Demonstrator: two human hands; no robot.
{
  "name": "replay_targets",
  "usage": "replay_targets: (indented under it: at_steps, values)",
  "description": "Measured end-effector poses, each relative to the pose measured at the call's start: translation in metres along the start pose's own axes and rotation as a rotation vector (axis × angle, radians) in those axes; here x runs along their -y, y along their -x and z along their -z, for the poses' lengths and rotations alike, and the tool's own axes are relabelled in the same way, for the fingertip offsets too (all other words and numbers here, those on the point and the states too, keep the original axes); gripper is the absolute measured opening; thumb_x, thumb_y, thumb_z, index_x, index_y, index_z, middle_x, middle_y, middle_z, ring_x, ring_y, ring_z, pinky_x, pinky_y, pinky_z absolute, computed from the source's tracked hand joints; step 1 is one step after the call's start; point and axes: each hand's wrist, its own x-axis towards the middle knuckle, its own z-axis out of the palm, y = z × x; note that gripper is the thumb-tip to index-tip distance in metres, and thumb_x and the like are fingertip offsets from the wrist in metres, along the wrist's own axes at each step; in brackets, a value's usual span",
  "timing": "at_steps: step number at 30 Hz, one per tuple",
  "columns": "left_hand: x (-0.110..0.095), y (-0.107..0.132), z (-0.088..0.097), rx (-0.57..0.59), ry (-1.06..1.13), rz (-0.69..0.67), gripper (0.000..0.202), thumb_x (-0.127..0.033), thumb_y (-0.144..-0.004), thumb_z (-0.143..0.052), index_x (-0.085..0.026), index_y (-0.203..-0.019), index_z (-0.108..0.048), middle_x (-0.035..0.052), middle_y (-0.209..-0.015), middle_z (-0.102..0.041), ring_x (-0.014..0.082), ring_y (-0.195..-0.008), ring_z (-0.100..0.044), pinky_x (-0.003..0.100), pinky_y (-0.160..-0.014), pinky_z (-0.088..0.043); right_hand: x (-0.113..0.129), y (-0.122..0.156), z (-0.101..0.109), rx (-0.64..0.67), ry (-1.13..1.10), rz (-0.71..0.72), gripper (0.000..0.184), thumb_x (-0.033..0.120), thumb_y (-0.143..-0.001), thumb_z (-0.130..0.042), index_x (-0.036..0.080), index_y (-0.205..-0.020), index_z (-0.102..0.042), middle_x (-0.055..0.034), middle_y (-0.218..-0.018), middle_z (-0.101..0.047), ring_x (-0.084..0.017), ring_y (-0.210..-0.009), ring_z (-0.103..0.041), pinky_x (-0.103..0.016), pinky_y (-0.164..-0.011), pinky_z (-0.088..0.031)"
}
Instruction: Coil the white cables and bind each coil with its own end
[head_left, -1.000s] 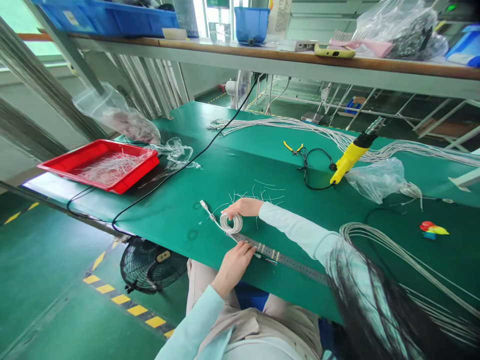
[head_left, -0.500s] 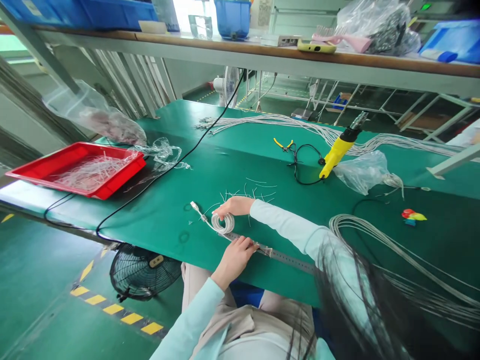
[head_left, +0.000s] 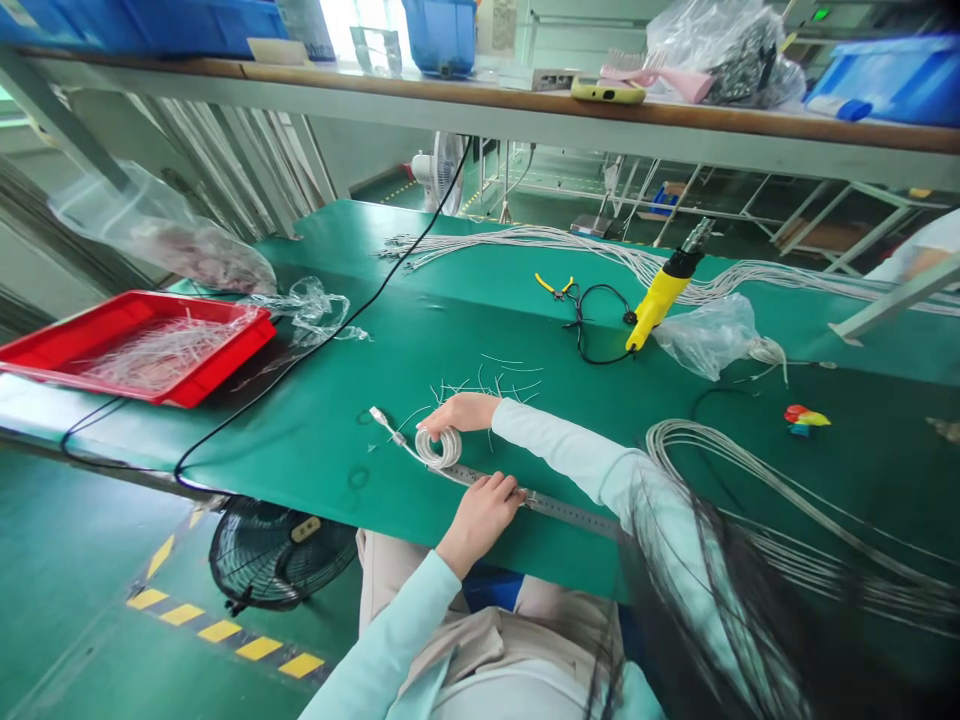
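Observation:
My right hand [head_left: 463,410] reaches across the green table [head_left: 360,400], its fingers curled onto a small coil of white cable [head_left: 439,447]. The coil's connector end [head_left: 379,415] sticks out to the left. A long metal ruler [head_left: 570,512] lies along the table's near edge, starting just below the coil. My left hand [head_left: 484,508] rests on the ruler's left part, fingers bent and tips pressed down on it. Several short white wire offcuts [head_left: 499,380] lie scattered just beyond my right hand.
A red tray [head_left: 135,345] of clear strips and plastic bags [head_left: 165,245] sit at the left. A yellow heat gun [head_left: 660,295], yellow pliers [head_left: 551,288], a black cord and white cable bundles [head_left: 750,480] lie to the right. A floor fan [head_left: 281,550] stands under the table.
The view has shifted, so everything sits a little further left and higher. My left hand has slid slightly right along the ruler. My right hand stays on the coil.

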Motion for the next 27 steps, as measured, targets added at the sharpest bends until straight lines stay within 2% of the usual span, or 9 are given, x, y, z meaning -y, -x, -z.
replay_targets:
  at_steps: [2, 6, 9, 12, 15, 19, 21, 24, 27]
  values:
    - [-0.003, -0.003, -0.005, 0.002, 0.016, -0.014, 0.007, -0.019, -0.093, -0.061, -0.014, -0.096, -0.064, 0.0022, -0.09, -0.066, 0.0168, -0.081, -0.065, 0.033, -0.07, -0.057, -0.001, 0.001, 0.0, 0.101, -0.019, 0.069, 0.01, 0.023, -0.093, -0.064, 0.014, -0.096, -0.068, -0.0053, -0.111, -0.07, -0.019, -0.101, -0.067, -0.041, -0.09, -0.055]
    - [-0.007, -0.006, -0.009, -0.038, 0.086, -0.009, 0.006, -0.018, -0.092, -0.061, -0.013, -0.096, -0.064, 0.0021, -0.09, -0.065, 0.0163, -0.08, -0.065, 0.032, -0.069, -0.057, -0.003, 0.001, 0.0, 0.146, -0.068, 0.093, 0.01, 0.021, -0.093, -0.063, 0.014, -0.098, -0.068, -0.0064, -0.118, -0.068, -0.021, -0.11, -0.064, -0.045, -0.096, -0.051]
    - [-0.009, -0.004, -0.002, -0.119, 0.193, 0.008, 0.008, -0.016, -0.093, -0.059, -0.014, -0.099, -0.064, 0.0022, -0.09, -0.065, 0.0176, -0.082, -0.065, 0.035, -0.072, -0.057, -0.003, 0.001, -0.001, 0.128, -0.117, 0.081, 0.01, 0.022, -0.094, -0.062, 0.014, -0.096, -0.068, -0.0065, -0.117, -0.069, -0.021, -0.111, -0.064, -0.046, -0.098, -0.05]
    - [-0.003, 0.011, 0.015, -0.264, 0.357, 0.065, 0.018, -0.015, -0.091, -0.057, -0.018, -0.107, -0.065, 0.0044, -0.098, -0.068, 0.022, -0.096, -0.064, 0.043, -0.086, -0.054, -0.003, 0.007, -0.003, 0.085, -0.191, 0.061, 0.012, 0.024, -0.094, -0.062, 0.014, -0.093, -0.069, -0.0058, -0.111, -0.071, -0.02, -0.108, -0.065, -0.045, -0.098, -0.05]
    - [0.014, 0.041, 0.036, -0.491, 0.529, 0.304, 0.031, -0.007, -0.085, -0.05, -0.024, -0.106, -0.067, 0.0066, -0.102, -0.068, 0.0237, -0.1, -0.06, 0.042, -0.091, -0.049, 0.0, 0.017, -0.004, 0.008, -0.291, 0.028, 0.017, 0.03, -0.094, -0.062, 0.014, -0.094, -0.068, -0.0052, -0.105, -0.072, -0.02, -0.101, -0.068, -0.044, -0.093, -0.052]
    - [0.037, 0.079, 0.063, -0.804, 0.8, 0.804, 0.018, -0.011, -0.083, -0.053, -0.021, -0.091, -0.065, 0.0053, -0.088, -0.063, 0.023, -0.087, -0.056, 0.036, -0.08, -0.046, 0.008, 0.027, -0.003, -0.134, -0.462, 0.01, 0.025, 0.037, -0.095, -0.06, 0.014, -0.091, -0.068, -0.0055, -0.103, -0.072, -0.02, -0.1, -0.068, -0.043, -0.092, -0.053]
    - [0.04, 0.087, 0.075, -0.771, 1.06, 0.928, 0.008, -0.021, -0.083, -0.061, -0.017, -0.085, -0.068, 0.0053, -0.08, -0.064, 0.0198, -0.073, -0.056, 0.031, -0.066, -0.046, 0.017, 0.027, -0.002, -0.206, -0.552, 0.013, 0.03, 0.042, -0.094, -0.06, 0.014, -0.088, -0.068, -0.0064, -0.103, -0.073, -0.021, -0.103, -0.068, -0.045, -0.094, -0.052]
    - [0.033, 0.081, 0.09, -0.648, 1.499, 0.948, 0.039, -0.047, -0.081, -0.069, -0.01, -0.09, -0.073, 0.0102, -0.079, -0.067, 0.0168, -0.064, -0.056, 0.027, -0.055, -0.046, 0.035, 0.024, -0.001, -0.281, -0.667, 0.029, 0.039, 0.051, -0.091, -0.06, 0.014, -0.082, -0.067, -0.0085, -0.105, -0.074, -0.022, -0.107, -0.067, -0.046, -0.095, -0.052]
    - [0.023, 0.066, 0.098, -0.687, 1.801, 0.899, 0.054, -0.063, -0.075, -0.07, -0.011, -0.092, -0.072, 0.0051, -0.076, -0.062, 0.0086, -0.054, -0.045, 0.021, -0.049, -0.043, 0.055, 0.022, -0.001, -0.306, -0.74, 0.047, 0.045, 0.059, -0.086, -0.062, 0.015, -0.075, -0.066, -0.0108, -0.104, -0.075, -0.024, -0.106, -0.069, -0.044, -0.092, -0.054]
